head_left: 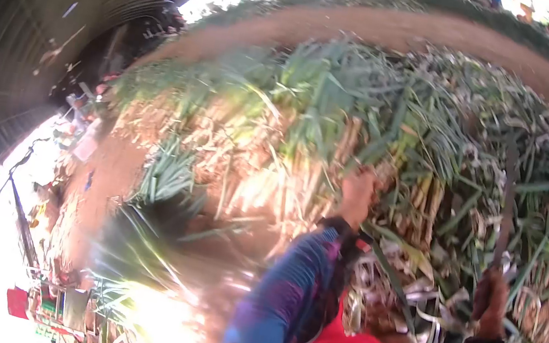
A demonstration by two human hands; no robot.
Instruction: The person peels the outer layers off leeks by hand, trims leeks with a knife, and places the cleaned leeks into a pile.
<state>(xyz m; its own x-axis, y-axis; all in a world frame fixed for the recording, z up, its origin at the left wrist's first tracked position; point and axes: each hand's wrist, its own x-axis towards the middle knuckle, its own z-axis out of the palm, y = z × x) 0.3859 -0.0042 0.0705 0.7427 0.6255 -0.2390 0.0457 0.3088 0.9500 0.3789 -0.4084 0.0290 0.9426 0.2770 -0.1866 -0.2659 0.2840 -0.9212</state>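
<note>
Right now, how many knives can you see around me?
1. The long knife is in your right hand, its blade pointing away from you among the green leaves. More could be hidden under the leaves.

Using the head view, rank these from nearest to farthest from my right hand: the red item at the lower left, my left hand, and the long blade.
1. The long blade: held in your right hand.
2. Your left hand: to the left, by the leafy stalks.
3. The red item: far off at the lower left.
</note>
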